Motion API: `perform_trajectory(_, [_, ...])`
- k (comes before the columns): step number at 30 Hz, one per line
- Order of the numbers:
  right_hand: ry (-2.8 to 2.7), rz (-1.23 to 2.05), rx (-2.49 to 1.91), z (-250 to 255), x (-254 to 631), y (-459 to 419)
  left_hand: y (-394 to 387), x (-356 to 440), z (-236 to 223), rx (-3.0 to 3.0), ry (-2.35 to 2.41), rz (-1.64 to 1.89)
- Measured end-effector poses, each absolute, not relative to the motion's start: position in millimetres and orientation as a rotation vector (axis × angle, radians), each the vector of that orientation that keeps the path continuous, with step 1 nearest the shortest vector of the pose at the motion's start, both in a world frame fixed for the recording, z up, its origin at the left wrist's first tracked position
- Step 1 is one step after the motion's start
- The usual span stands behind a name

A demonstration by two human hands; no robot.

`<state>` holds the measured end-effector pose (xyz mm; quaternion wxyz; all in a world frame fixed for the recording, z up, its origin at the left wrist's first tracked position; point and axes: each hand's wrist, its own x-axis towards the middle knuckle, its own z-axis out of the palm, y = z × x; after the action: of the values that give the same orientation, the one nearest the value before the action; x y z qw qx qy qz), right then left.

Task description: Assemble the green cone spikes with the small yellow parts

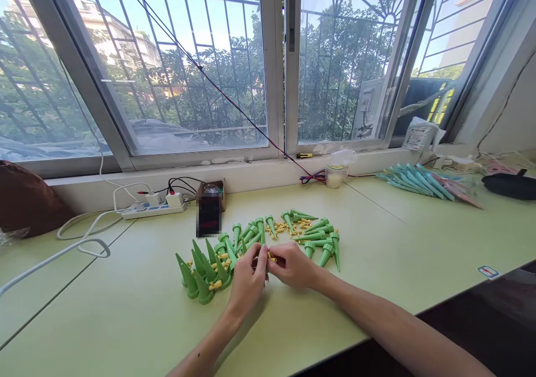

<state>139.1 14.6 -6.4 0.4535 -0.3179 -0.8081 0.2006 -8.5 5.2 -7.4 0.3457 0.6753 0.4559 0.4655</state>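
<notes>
Head view: the left hand [247,275] grips a green cone [263,237], the right hand [294,265] pinches a yellow piece [272,258].

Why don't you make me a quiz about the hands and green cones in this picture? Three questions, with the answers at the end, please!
1. True or false: the right hand has a yellow piece at its fingertips.
2. Pick one: how do the green cones at the far left of the group stand?
A) Tips down
B) Tips up
C) Lying flat
3. Fill in the word: behind the white power strip, you can see outside through the ____.

Key:
1. True
2. B
3. window
</notes>
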Motion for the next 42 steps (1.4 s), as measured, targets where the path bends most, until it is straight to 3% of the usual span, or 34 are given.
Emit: perform_trajectory(42, [-2.132,0.441,-0.886,2,142,9,6,-12,0,1.767,1.140,1.120])
